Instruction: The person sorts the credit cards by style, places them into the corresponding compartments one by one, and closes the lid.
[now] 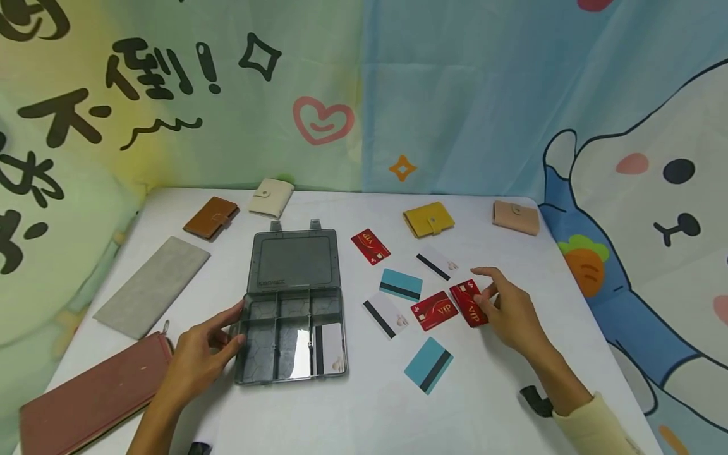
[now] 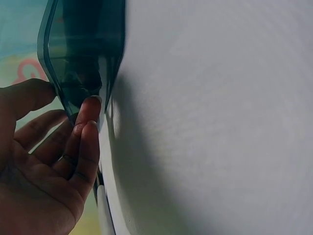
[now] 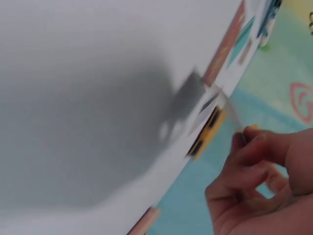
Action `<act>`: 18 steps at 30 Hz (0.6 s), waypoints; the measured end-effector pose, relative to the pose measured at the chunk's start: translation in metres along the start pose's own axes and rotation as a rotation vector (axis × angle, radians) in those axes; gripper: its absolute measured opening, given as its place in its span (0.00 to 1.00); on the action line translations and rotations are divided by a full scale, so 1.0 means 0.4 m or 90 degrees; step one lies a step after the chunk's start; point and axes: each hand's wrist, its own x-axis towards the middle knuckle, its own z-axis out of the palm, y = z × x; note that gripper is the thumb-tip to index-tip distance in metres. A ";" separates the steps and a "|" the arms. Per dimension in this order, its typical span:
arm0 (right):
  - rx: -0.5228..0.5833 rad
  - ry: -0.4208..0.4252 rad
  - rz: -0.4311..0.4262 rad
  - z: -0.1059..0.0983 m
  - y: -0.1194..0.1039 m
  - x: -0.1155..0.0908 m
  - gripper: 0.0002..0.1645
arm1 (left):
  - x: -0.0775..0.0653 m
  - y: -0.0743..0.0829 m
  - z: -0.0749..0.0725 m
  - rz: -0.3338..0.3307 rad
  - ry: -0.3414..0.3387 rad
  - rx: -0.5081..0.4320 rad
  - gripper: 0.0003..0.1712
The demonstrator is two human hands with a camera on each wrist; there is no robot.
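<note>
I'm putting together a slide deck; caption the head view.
The right hand pinches a red VIP card while the left hand holds an open divided box.

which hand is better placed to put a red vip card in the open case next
Probably the right: the right hand already pinches a red VIP card, while the left hand grips the case's left edge.
</note>
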 end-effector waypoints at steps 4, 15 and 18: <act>0.034 -0.021 -0.061 0.019 -0.059 -0.012 0.31 | 0.000 0.001 0.001 -0.003 -0.002 0.002 0.36; 0.228 -0.153 -0.103 0.098 -0.263 -0.033 0.25 | 0.000 0.000 0.001 0.003 0.009 0.011 0.36; 0.264 -0.192 -0.117 0.133 -0.321 -0.034 0.23 | -0.001 0.000 0.001 0.003 0.010 0.010 0.36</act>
